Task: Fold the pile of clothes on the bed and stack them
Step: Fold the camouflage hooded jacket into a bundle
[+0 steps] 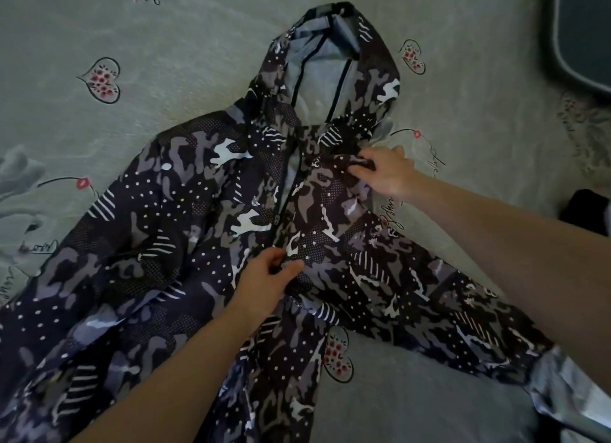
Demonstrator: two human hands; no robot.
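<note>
Camo jacket spread on the bed, both my hands on its right front panel.

The hooded jacket (205,211) lies face up across the floral bed sheet (165,62), hood pointing away from me, zip partly open, one sleeve trailing toward my right. My right hand (385,171) has its fingers (360,169) curled into a pinch of fabric near the shoulder; my left hand (267,277) pinches the panel edge beside the zip with thumb and fingers closed on it. The cloth looks thin and slippery, so I think a small pinch could slide out mid-fold, and the open zip may let the two fronts shift unevenly, leaving a crooked fold. The loose sleeve could also drag and bunch underneath.
</note>
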